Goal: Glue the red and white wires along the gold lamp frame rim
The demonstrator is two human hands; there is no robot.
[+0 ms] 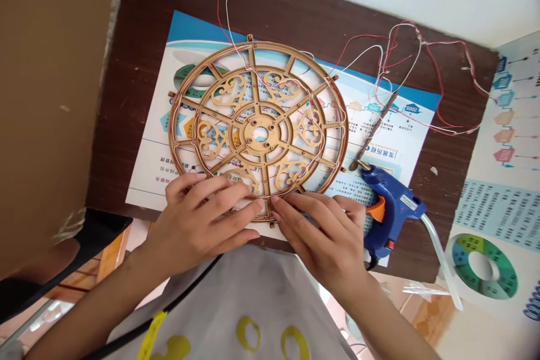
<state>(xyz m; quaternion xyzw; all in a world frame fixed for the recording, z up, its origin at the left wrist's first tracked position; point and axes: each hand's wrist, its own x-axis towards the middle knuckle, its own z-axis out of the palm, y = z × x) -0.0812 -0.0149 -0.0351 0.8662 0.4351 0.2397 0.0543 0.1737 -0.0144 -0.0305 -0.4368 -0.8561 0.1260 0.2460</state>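
Note:
A round gold-coloured frame [260,130] with spokes and scrollwork panels lies flat before me. Thin red and white wires [291,83] run over its spokes and along its rings. My left hand [206,216] rests across the near-left rim, its fingers stretched out and spread. At the near edge, the thumb and index fingertip of my right hand [323,228] come together over the wire along the ring; the pinched bit is mostly covered. Just right of that hand lies a blue glue gun [390,208] with an orange trigger and a clear glue stick.
Under the frame is a printed sheet [147,185] on a dark wooden table [122,140]. A cardboard box [54,84] stands at left. Loose wires [439,79] tangle at the back right, near a brown stick [377,124]. Another printed sheet [498,197] is at right.

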